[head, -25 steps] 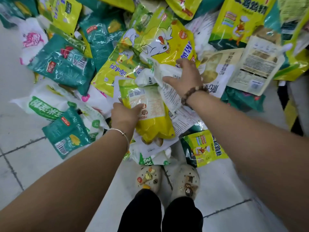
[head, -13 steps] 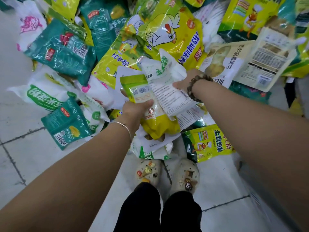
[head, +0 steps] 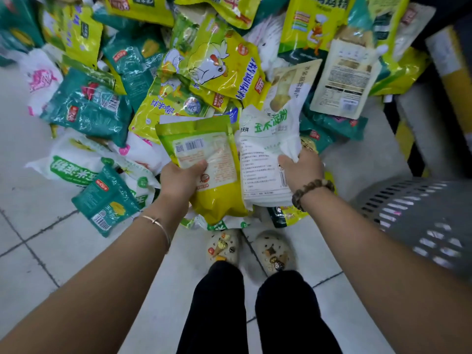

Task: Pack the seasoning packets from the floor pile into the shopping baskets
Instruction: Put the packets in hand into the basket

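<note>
My left hand (head: 180,178) grips a yellow packet (head: 212,169), my right hand (head: 302,167) grips a white packet (head: 265,154), both lifted above the pile (head: 204,72) on the floor (head: 38,251); a grey basket (head: 419,213) sits at my right.

— What are the hands holding?
— The left hand (head: 182,178) grips a yellow packet (head: 208,154), barcode side up. The right hand (head: 302,166) grips a white packet (head: 264,152) with green lettering, just beside it.
— And around them?
— The pile (head: 222,67) lies on the tiled floor (head: 63,251) beyond; a grey basket (head: 421,213) stands at the right.
</note>
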